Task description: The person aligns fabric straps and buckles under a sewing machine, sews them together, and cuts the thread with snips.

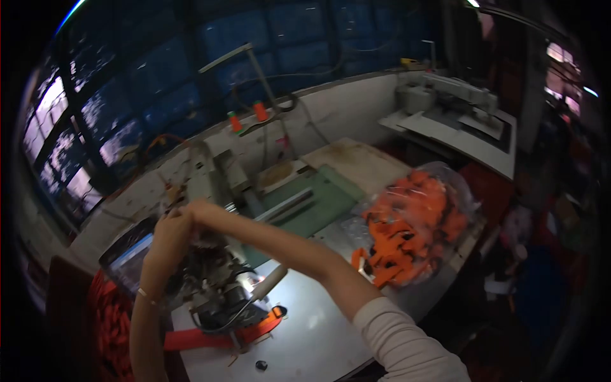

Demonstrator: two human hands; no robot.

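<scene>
My left hand [170,234] is raised beside the head of a sewing machine [213,290], with its fingers closed. Right against it, my right hand [198,215] reaches across from the right, its fingers bent together. Whatever lies between the fingertips is too small and blurred to make out. Below the hands, an orange-red strap [210,339] lies under the machine's foot, and a black buckle-like piece [279,311] sits at its right end. A pale cylindrical handle [270,283] sticks out from the machine's front. On the white table top [312,325] rests a small black piece [261,365].
A clear plastic bag [414,223] full of orange straps stands on the table's right. Orange thread spools [260,111] sit on a stand behind. Red material [108,318] is heaped at left, near a lit screen [130,258]. Another sewing machine [452,92] stands back right.
</scene>
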